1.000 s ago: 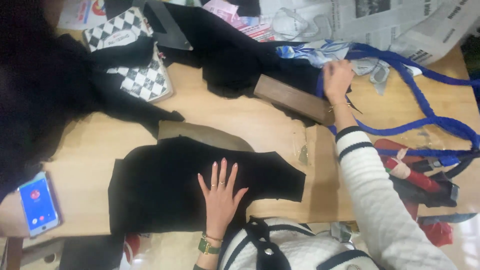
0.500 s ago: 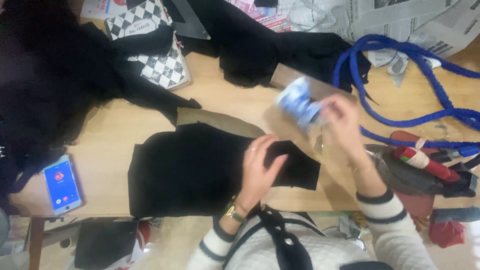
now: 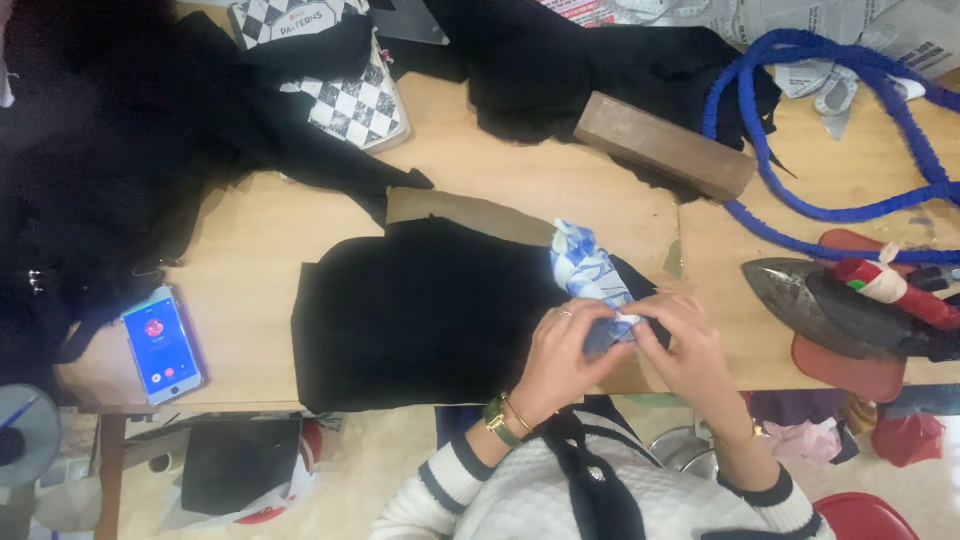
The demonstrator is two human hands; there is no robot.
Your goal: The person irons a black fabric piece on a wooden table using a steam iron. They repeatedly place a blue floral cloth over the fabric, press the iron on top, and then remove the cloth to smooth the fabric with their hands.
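- The left hand (image 3: 568, 345) and the right hand (image 3: 690, 350) met near the desk's (image 3: 250, 250) front edge, each grip closed on the lower end of a blue-and-white patterned cloth (image 3: 585, 275).
- That cloth ran up and away from the fingers, lying over the right end of a black fabric piece (image 3: 420, 310) spread flat on the desk.
- A brown paper pattern (image 3: 470, 212) showed along the black piece's far edge.
- Left of the black piece lay bare wood, then a phone (image 3: 160, 345) with a lit screen close to the front edge.
- Right of the hands, past a strip of bare wood, an iron (image 3: 830, 310) rested on a red pad (image 3: 850, 365) that reached the front edge.
- Farther back, a wooden block (image 3: 665, 145) lay slanted, with open desk between it and the pattern.
- A blue cord (image 3: 800, 120) looped across the far right corner.
- A checkered bag (image 3: 350, 100) and heaped dark cloth (image 3: 100, 180) filled the far left.
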